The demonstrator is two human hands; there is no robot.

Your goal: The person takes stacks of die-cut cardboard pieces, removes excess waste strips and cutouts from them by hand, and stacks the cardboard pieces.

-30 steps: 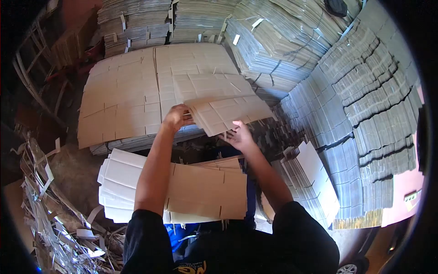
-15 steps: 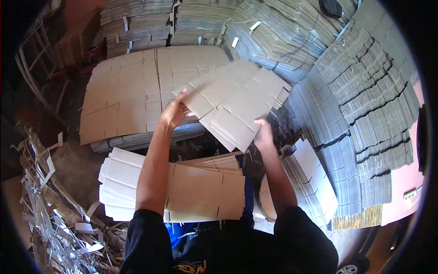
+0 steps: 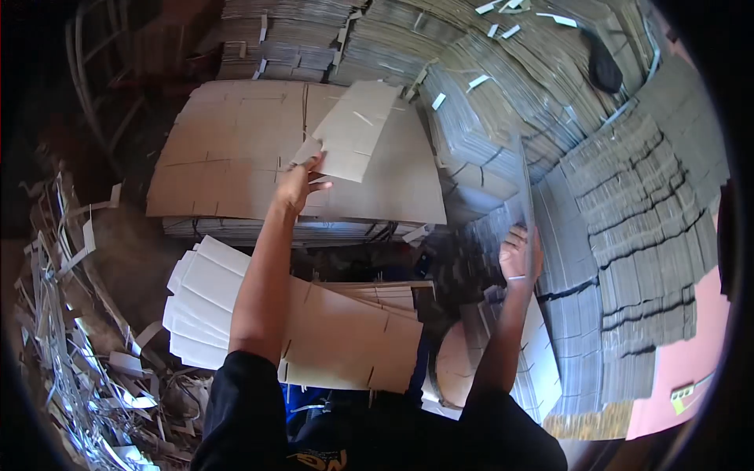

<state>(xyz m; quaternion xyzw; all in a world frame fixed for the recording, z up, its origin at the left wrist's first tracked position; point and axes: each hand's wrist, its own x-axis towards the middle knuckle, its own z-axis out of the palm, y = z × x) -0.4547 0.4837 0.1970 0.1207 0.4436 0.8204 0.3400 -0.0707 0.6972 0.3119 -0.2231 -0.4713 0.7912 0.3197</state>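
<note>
My left hand [image 3: 301, 182] grips the lower corner of a flat die-cut cardboard blank [image 3: 353, 130], held tilted above the big stack of cardboard sheets [image 3: 228, 169] ahead of me. My right hand [image 3: 521, 255] holds a second cardboard blank [image 3: 525, 192] on edge, so only its thin side shows, next to the grey stacks on the right. Both arms are stretched out and apart.
A stack of blanks [image 3: 345, 334] lies across my lap, white-faced ones [image 3: 206, 302] fanned under it. Tall piles of flattened grey cartons [image 3: 628, 204] fill the right and back. Cardboard trim scraps [image 3: 78, 353] litter the floor at left. More white blanks [image 3: 542, 369] lean at my right.
The sheets held together in front of me have been split: my left hand lifted one forward over the stack, my right hand swung the other to the right and turned it on edge.
</note>
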